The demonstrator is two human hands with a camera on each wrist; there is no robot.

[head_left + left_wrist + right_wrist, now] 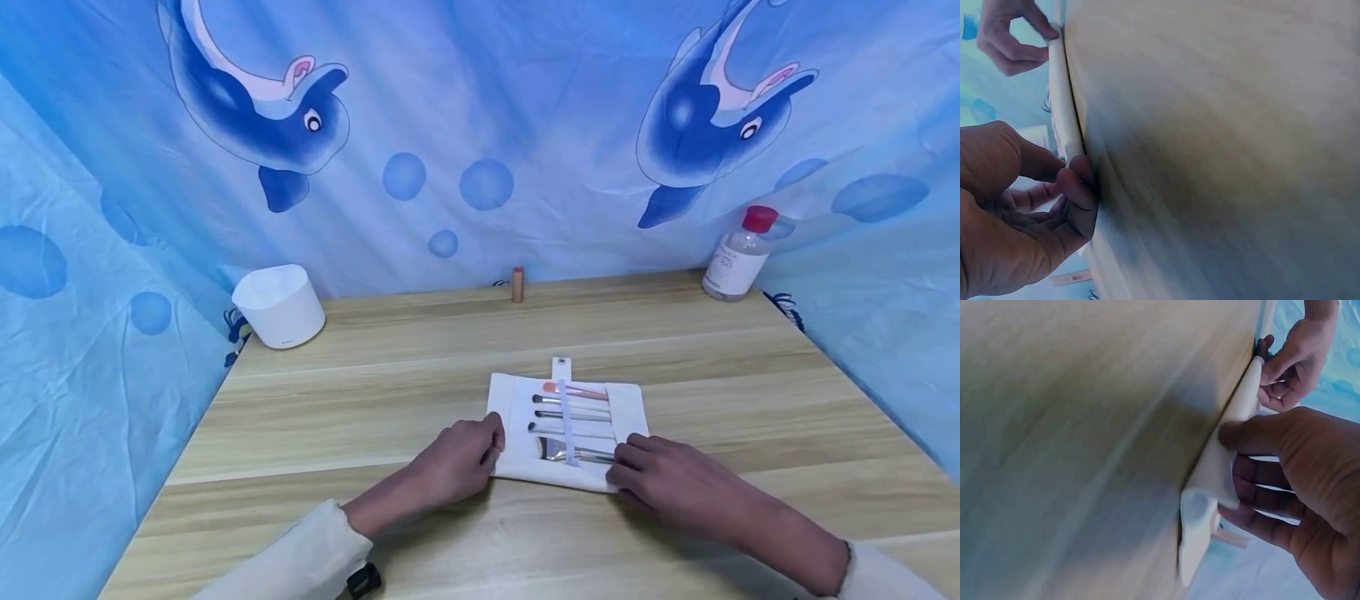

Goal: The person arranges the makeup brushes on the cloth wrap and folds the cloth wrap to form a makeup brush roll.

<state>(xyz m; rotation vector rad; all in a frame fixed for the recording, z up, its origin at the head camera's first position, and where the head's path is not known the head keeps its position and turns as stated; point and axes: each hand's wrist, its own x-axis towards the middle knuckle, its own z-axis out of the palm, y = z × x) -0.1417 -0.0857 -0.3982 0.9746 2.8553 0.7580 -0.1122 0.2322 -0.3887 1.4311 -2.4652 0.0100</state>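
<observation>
A white makeup brush case (517,417) lies spread out on the wooden table, its snap strap (561,368) pointing away. Several makeup brushes (573,414) sit side by side in it under a pale elastic band (566,423); the lowest has a wide flat head. My left hand (463,457) pinches the case's left edge; in the left wrist view, thumb and curled fingers (1079,194) meet at the rim. At the lower right corner, my right hand (667,479) grips the case between thumb and fingers, and the right wrist view shows the flap (1200,506) bent there.
A white rounded container (281,308) stands at the table's back left. Along the back edge stands a small brown tube (517,286). A clear bottle with a red cap (737,260) is at the back right corner. Blue dolphin-printed cloth (555,100) surrounds the table (375,392).
</observation>
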